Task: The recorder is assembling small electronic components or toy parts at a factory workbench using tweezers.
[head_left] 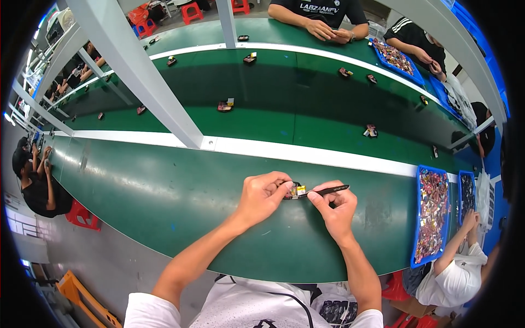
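Observation:
Over the near green worktop, my left hand is closed, its thumb and fingers pinching a small dark electronic part with a yellow-and-white label and a reddish area. My right hand is closed round slim black tweezers. Their wide end points up to the right, and the tip end is at the part's right side. Whether the tips touch the part is hidden by my right fingers. Similar small parts lie on the green conveyor belt beyond, one of them a labelled part straight ahead.
A blue tray heaped with small reddish parts stands at the right, with another blue tray of dark parts beyond it. A grey metal post rises from the white rail. Co-workers sit at both ends and across the belt.

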Tool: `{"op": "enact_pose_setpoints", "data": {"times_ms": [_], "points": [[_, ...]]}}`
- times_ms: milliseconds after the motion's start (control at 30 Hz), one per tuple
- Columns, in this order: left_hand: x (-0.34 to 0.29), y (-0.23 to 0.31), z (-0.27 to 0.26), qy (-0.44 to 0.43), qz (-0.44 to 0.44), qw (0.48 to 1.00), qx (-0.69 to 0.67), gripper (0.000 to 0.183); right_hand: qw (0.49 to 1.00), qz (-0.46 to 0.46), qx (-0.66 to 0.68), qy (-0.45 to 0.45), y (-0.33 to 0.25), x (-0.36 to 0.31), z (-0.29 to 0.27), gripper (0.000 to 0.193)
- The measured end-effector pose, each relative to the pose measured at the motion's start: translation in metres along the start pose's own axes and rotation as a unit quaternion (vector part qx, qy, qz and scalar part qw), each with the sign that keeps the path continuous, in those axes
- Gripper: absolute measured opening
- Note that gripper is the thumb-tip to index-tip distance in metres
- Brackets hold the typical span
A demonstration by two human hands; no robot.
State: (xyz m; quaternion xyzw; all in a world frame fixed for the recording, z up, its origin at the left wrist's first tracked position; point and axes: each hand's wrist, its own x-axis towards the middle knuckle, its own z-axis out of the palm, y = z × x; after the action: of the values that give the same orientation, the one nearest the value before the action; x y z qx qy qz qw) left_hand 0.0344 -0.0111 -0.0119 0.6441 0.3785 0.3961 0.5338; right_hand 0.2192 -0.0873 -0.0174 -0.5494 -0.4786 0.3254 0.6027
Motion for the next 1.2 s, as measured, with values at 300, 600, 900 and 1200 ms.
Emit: {"op": "enact_pose_setpoints", "data": {"times_ms": [300, 600, 900, 1200], "points": [[0.0, -0.007, 0.001, 0.006, 0.016, 1.0, 0.012, 0.012, 1.0, 0.005, -0.017, -0.001, 0.003, 0.001, 0.0, 0.012], [0.0, -0.01, 0.001, -0.005, -0.005, 0.999, 0.045, 0.011, 0.996, -0.055, -0.07, 0.015, 0.003, -0.001, 0.0, 0.014], [-0.001, -0.01, 0.004, 0.006, 0.027, 0.999, 0.022, 0.01, 0.993, -0.044, -0.108, 0.004, 0.001, -0.002, 0.002, 0.015], [-0.003, -0.005, 0.002, -0.031, -0.014, 0.999, -0.018, 0.012, 0.998, 0.06, 0.026, -0.016, 0.001, -0.001, 0.0, 0.012]]}}
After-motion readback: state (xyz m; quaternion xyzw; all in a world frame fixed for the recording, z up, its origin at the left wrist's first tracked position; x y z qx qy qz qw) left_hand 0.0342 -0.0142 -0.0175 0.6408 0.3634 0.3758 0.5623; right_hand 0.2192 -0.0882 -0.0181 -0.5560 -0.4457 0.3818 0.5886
